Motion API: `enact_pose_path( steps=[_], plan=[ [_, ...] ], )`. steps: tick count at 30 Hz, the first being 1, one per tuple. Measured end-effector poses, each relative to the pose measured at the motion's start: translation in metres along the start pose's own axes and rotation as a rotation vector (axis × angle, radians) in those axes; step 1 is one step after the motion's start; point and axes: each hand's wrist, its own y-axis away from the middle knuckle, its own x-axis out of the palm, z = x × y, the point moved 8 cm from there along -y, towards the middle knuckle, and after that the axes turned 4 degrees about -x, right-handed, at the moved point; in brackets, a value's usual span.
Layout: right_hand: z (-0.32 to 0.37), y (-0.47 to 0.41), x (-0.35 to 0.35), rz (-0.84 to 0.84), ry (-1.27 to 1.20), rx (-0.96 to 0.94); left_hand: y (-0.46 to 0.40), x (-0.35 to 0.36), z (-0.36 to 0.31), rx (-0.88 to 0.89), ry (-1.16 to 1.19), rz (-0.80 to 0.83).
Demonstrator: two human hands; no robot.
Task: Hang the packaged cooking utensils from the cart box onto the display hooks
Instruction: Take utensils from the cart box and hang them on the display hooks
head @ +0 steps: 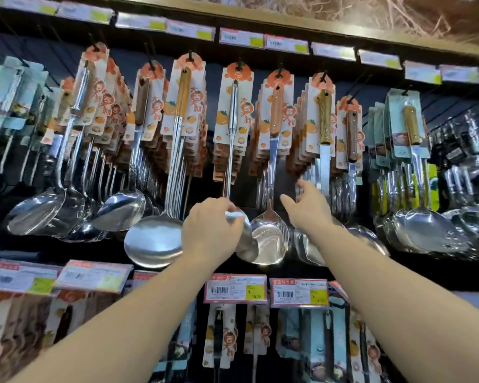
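Single head view, tilted upward, close to display hooks (239, 66) at arm's reach.

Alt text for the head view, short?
A person's left hand grips the bowl of an all-steel ladle hanging on a shop display hook, while the right hand, fingers spread, reaches toward neighbouring wooden-handled utensils. Price tags line the shelf below.

Left hand (212, 230) gripping hung steel ladle (234, 161), right hand (310, 207) open beside spatulas (270, 230)

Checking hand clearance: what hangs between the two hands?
Head view: between left hand and right hand hangs a wood-handled spatula, its steel blade in the gap.
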Motion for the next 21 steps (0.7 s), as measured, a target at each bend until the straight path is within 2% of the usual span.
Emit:
enact_pose_path(
  steps=[6,11,15,21],
  plan=[
    [-0.001,0.037,-0.022,0.017,0.01,-0.013,0.01,0.009,-0.029,0.023,0.014,0.074],
    [-0.019,0.066,-0.067,0.041,0.06,0.009,0.034,0.011,-0.076,0.016,-0.035,0.129],
    [-0.06,0.099,-0.134,0.07,0.217,0.041,0.078,0.033,-0.146,0.08,-0.077,0.213],
    [-0.181,0.184,-0.28,0.179,0.534,0.21,0.202,0.106,-0.296,0.217,-0.097,0.469]
  ],
)
